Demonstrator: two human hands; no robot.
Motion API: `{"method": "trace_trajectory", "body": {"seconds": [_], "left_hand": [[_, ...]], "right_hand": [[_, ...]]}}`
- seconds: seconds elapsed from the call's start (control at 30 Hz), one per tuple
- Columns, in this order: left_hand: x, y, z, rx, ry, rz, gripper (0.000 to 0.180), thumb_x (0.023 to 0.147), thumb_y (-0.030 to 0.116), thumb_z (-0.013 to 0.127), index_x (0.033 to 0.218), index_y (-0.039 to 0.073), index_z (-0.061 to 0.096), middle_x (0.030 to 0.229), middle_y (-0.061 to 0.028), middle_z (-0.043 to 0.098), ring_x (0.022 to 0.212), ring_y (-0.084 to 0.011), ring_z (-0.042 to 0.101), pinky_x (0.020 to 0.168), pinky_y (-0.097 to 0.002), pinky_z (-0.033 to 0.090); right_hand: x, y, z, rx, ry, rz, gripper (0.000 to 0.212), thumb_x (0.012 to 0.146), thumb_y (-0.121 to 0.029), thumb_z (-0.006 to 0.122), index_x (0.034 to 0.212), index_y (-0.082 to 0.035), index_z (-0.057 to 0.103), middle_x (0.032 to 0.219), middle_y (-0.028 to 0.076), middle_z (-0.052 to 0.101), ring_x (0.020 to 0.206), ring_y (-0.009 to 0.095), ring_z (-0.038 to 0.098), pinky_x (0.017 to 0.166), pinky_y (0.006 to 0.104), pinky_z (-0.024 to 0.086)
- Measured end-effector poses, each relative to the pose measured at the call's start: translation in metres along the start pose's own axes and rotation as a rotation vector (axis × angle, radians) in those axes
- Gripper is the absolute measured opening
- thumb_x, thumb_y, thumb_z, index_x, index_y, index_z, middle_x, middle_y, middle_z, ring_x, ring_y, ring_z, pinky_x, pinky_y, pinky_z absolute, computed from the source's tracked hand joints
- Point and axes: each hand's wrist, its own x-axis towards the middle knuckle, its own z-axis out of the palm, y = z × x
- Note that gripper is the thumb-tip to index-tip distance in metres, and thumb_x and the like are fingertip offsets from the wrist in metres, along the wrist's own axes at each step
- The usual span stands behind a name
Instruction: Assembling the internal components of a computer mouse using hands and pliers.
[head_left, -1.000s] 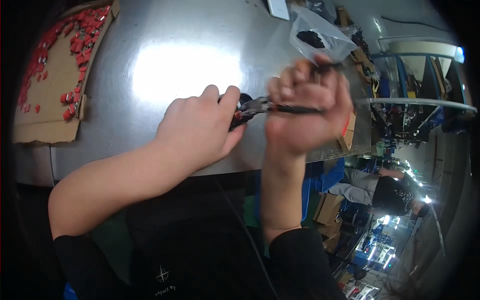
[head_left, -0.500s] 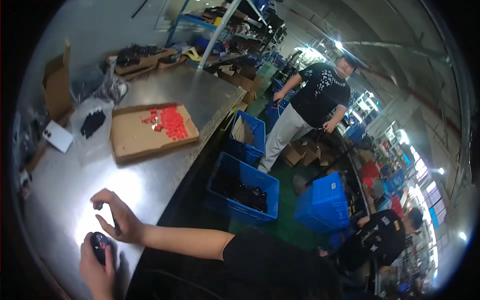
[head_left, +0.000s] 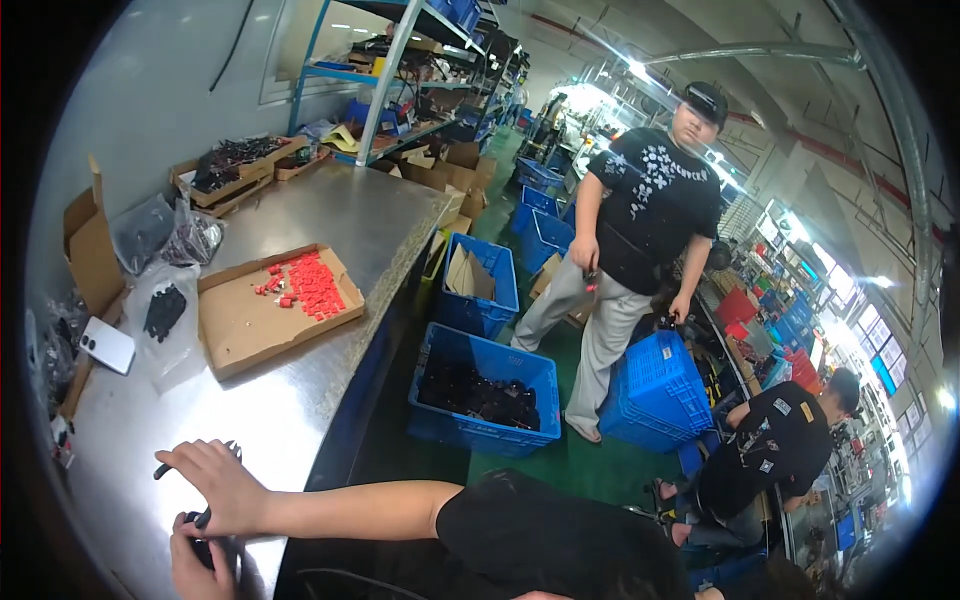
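Observation:
At the lower left, over the metal table, my left hand [head_left: 195,572] closes round a rounded, glossy black part [head_left: 203,550], mostly covered by fingers. Just above it, my right hand [head_left: 222,492] has its fingers bent over a slim black hand tool [head_left: 162,471]; dark ends of it show past the fingers, and its kind cannot be made out. The tool's lower end is close to the black part; whether they touch is hidden. Farther up the table lies a shallow cardboard tray [head_left: 225,345] with many small red pieces [head_left: 310,287].
A white phone [head_left: 107,346] and a plastic bag of black pieces [head_left: 165,312] lie left of the tray. Beyond the table edge stand blue crates [head_left: 485,425], one holding black parts. A person [head_left: 645,200] stands behind them; another person [head_left: 775,450] bends at the right.
My right hand has come down to my left hand and the black part. The view has shifted, and the standing person has stepped nearer to the stacked crates.

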Motion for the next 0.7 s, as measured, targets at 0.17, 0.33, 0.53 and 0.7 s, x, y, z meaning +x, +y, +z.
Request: {"method": "trace_trajectory", "body": {"seconds": [0.17,0.33,0.53,0.7], "left_hand": [[0.004,0.015,-0.011,-0.049,-0.107,-0.136,0.040,0.101,0.038,0.066,0.126,0.007,0.067,0.117,-0.0216,0.073,0.106,-0.0398,0.071,0.091,-0.0466,0.056],[-0.013,-0.066,0.025,0.047,-0.043,-0.108,0.049,0.101,0.041,0.066,0.140,0.011,0.064,0.118,-0.0260,0.072,0.106,-0.0347,0.073,0.093,-0.0459,0.056],[-0.072,-0.222,0.057,-0.281,0.029,-0.176,0.047,0.103,0.033,0.063,0.141,0.006,0.058,0.119,-0.0233,0.069,0.105,-0.0313,0.071,0.091,-0.0431,0.057],[-0.042,-0.148,0.029,-0.543,0.129,-0.237,0.045,0.106,0.026,0.062,0.142,0.002,0.053,0.119,-0.0211,0.067,0.103,-0.0284,0.068,0.090,-0.0408,0.058]], "right_hand": [[-0.001,0.005,0.001,-0.024,-0.010,0.016,0.093,0.076,-0.041,0.081,0.150,0.001,0.045,0.131,0.019,0.055,0.120,0.037,0.053,0.104,0.0469,0.039],[0.002,0.008,-0.005,-0.096,0.046,0.103,0.096,0.076,-0.040,0.083,0.152,0.001,0.042,0.141,0.020,0.053,0.130,0.037,0.050,0.110,0.0472,0.037],[0.005,0.033,-0.001,-0.159,0.121,0.147,0.093,0.079,-0.031,0.084,0.156,-0.004,0.039,0.147,0.020,0.049,0.137,0.037,0.047,0.111,0.0493,0.036],[-0.001,0.034,0.021,-0.300,0.018,0.136,0.109,0.070,-0.038,0.091,0.159,-0.004,0.037,0.150,0.023,0.044,0.139,0.039,0.042,0.111,0.0504,0.034]]}}
